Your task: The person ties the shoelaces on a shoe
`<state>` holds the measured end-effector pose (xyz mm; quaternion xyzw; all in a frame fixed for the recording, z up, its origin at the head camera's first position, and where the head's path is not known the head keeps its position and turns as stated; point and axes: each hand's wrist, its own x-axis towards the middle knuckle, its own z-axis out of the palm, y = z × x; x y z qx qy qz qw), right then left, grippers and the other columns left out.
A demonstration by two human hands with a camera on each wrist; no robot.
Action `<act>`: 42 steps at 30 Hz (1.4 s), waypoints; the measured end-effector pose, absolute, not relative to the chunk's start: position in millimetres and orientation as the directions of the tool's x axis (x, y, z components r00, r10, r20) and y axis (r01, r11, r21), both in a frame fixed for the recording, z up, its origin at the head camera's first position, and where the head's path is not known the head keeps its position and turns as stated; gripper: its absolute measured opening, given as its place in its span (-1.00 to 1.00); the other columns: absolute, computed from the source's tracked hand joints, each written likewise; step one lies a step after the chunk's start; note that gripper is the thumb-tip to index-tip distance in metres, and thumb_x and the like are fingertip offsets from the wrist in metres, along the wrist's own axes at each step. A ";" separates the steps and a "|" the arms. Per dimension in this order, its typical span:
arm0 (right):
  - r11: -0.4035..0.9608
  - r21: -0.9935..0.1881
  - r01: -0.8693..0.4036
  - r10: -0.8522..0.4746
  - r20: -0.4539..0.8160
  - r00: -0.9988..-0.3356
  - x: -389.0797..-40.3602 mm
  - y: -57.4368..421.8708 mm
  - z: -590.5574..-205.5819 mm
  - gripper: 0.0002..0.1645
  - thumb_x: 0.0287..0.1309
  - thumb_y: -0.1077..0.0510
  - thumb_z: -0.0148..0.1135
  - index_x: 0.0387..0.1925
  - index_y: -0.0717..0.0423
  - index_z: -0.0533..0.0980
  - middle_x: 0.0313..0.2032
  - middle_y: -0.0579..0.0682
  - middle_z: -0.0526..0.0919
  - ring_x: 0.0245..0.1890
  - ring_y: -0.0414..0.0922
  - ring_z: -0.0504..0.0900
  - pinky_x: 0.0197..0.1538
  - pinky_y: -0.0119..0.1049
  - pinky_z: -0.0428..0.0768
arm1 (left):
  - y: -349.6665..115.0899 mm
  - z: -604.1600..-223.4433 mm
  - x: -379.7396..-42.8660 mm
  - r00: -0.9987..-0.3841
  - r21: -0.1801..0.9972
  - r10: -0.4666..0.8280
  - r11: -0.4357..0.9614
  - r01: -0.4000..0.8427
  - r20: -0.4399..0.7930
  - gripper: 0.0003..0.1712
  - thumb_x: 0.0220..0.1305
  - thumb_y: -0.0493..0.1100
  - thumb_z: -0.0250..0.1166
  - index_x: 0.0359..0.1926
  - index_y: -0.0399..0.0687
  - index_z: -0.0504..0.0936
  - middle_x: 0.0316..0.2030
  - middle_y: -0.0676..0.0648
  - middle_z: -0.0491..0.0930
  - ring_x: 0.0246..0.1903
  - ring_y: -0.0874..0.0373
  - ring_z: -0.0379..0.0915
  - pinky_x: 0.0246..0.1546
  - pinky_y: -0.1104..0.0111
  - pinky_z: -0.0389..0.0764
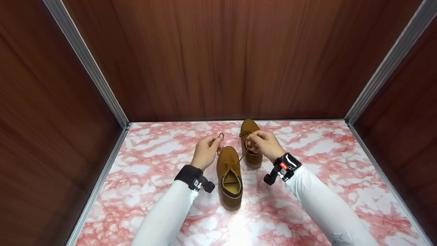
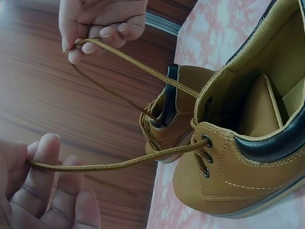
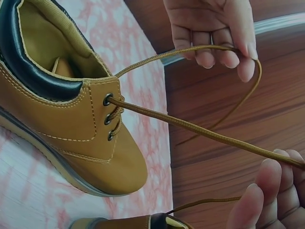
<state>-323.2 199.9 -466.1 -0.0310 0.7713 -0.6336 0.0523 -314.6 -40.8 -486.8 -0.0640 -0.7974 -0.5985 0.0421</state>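
Near shoe [image 3: 66,114]: upright on counter [image 1: 280,212], toe away from me | lace [image 3: 190,126]: through its eyelets [image 3: 107,118], both lengths held up | my left hand [image 1: 206,151]: fingers pinched together on one length | my right hand [image 1: 267,145]: fingers pinched on the other | second shoe [image 1: 253,160]: just beyond, rightward, partly behind my right hand | wood panel [image 1: 211,61]: behind both shoes

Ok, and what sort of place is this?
Probably a small booth or boxed-in work area, though the room beyond isn't visible. Wood-grain panels close in three sides, metal strips run along the corners, and a pink-and-white marbled surface bears two brown shoes.
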 end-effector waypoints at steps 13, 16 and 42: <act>0.247 -0.963 -0.107 -0.118 0.080 -0.990 -322.4 203.9 -448.4 -0.63 0.48 0.09 0.22 -0.14 0.41 0.58 -0.41 -0.08 0.65 -0.50 -0.24 0.59 -0.34 -0.35 0.66 | -22.8 -479.8 -321.0 -0.937 0.845 0.317 0.452 0.287 0.148 -0.71 0.60 -0.06 0.15 0.05 -0.07 0.74 -0.16 -0.20 0.74 -0.22 0.11 0.58 -0.15 0.31 0.56; 0.253 -0.959 -0.128 -0.138 0.095 -0.986 -321.2 201.4 -444.8 -0.63 0.48 0.08 0.24 -0.14 0.42 0.59 -0.42 -0.10 0.65 -0.50 -0.24 0.59 -0.35 -0.38 0.64 | -23.3 -487.0 -321.8 -0.924 0.821 0.374 0.498 0.278 0.085 -0.74 0.56 -0.08 0.19 0.02 -0.08 0.74 -0.13 -0.11 0.73 -0.19 0.19 0.53 -0.08 0.32 0.56; 0.405 -0.903 -0.143 -0.250 0.041 -0.967 -349.8 176.1 -437.8 -0.67 0.51 0.14 0.19 0.11 0.25 0.67 -0.38 -0.06 0.72 -0.49 -0.31 0.60 -0.44 -0.47 0.60 | -20.8 -509.0 -317.4 -0.879 0.793 0.475 0.555 0.253 -0.052 -0.72 0.41 -0.09 0.34 -0.47 -0.07 0.68 -0.60 0.18 0.46 -0.61 0.31 0.37 -0.54 0.47 0.42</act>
